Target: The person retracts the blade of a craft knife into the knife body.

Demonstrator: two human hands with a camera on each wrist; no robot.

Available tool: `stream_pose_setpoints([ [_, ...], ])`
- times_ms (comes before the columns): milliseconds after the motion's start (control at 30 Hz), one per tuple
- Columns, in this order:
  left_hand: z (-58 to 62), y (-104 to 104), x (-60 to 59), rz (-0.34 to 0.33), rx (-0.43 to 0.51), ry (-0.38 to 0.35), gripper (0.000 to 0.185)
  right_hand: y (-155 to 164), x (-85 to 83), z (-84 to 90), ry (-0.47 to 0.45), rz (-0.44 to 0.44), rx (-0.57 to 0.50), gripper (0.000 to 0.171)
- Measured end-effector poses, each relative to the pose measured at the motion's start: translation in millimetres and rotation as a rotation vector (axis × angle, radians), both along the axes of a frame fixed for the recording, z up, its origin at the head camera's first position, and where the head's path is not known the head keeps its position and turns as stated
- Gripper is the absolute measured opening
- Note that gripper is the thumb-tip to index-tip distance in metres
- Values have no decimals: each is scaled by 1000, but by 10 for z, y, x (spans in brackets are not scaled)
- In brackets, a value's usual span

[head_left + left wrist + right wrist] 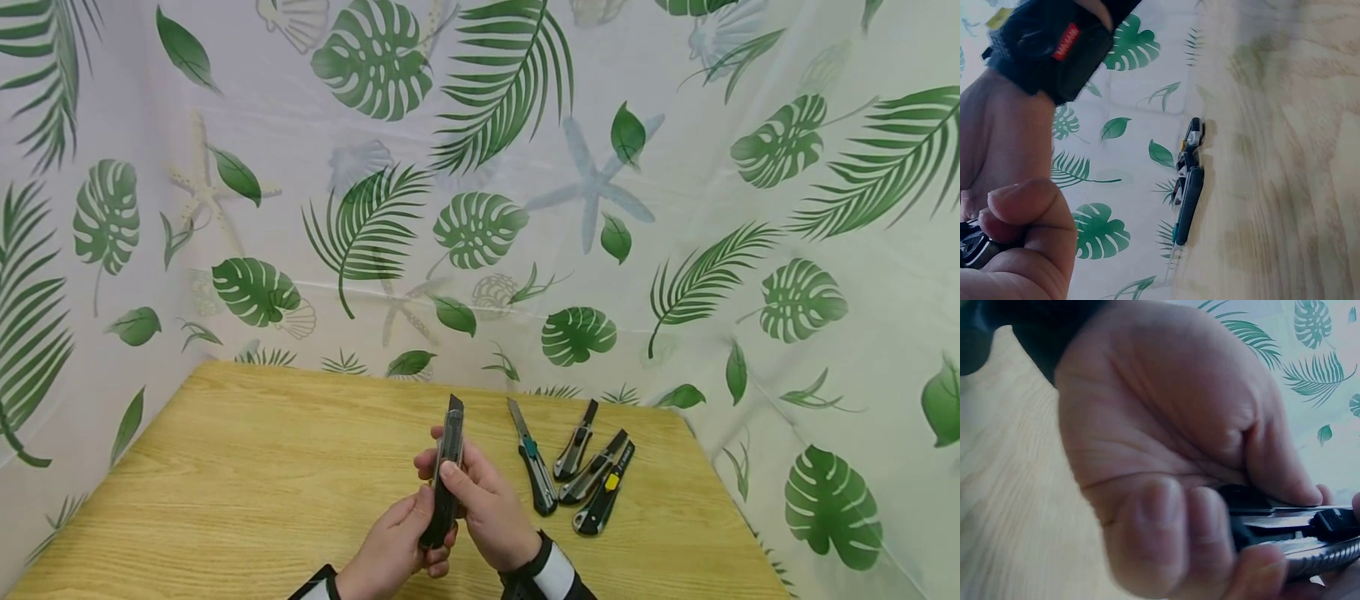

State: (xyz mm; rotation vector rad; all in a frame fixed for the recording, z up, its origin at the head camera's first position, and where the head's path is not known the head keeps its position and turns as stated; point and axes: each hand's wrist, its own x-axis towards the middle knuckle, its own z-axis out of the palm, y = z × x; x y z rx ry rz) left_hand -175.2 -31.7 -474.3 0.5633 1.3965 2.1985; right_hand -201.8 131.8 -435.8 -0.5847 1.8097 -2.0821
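Note:
A black and silver utility knife (447, 467) is held upright over the table, its slanted tip pointing away. My left hand (386, 542) grips the lower end. Higher up, my right hand (495, 508) holds the body, with the thumb laid across its front. In the right wrist view, curled fingers of the right hand (1166, 419) wrap the knife (1310, 534), and its black slider shows. The left wrist view catches bent fingers of the left hand (1035, 237), with only a bit of the knife (975, 247) visible.
Several other utility knives lie on the wooden table (262, 467) right of my hands. One has a teal slider (529, 447) and its blade extended; another has a yellow slider (612, 482). A leaf-patterned curtain (480, 333) stands behind the table and along its sides.

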Motion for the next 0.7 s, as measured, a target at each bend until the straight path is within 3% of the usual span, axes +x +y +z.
stream_pose_setpoints([
  [433,-4,-56,-39,41,-16,-36,69,-16,53,-139,-41,63,26,49],
  [533,7,-68,-55,48,-66,5,67,24,52,-136,-57,11,46,48],
  [700,52,-180,-119,74,-249,58,63,134,32,-171,-85,-175,97,39],
])
